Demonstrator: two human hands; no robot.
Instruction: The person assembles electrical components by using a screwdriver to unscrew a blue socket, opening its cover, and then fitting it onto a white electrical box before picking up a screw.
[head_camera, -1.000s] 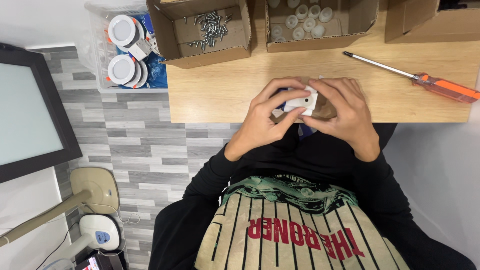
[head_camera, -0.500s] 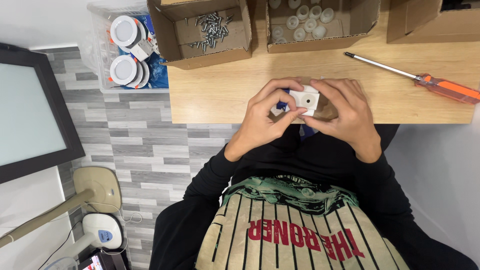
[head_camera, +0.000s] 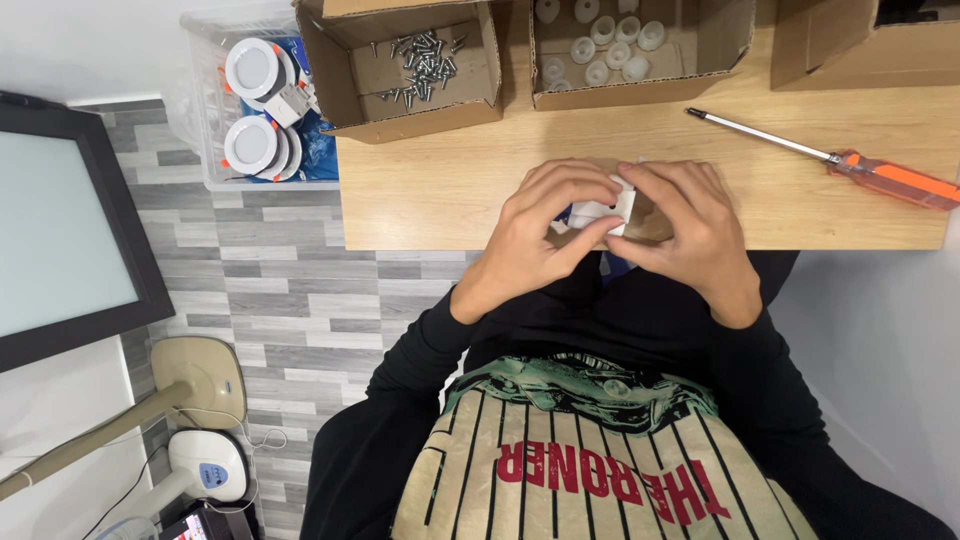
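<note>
**Both hands closed on a small white part at the bench edge**

The left hand (head_camera: 535, 235) and right hand (head_camera: 690, 235) are clamped together around a small white part (head_camera: 600, 212), held just above the near edge of the bench (head_camera: 440, 200). Fingers hide most of it. A sound grip keeps the thumbs pressing evenly and the part over the bench. Screws sit in a cardboard box (head_camera: 415, 65) at 11 o'clock; an orange-handled screwdriver (head_camera: 850, 165) lies at 2 o'clock.
</note>
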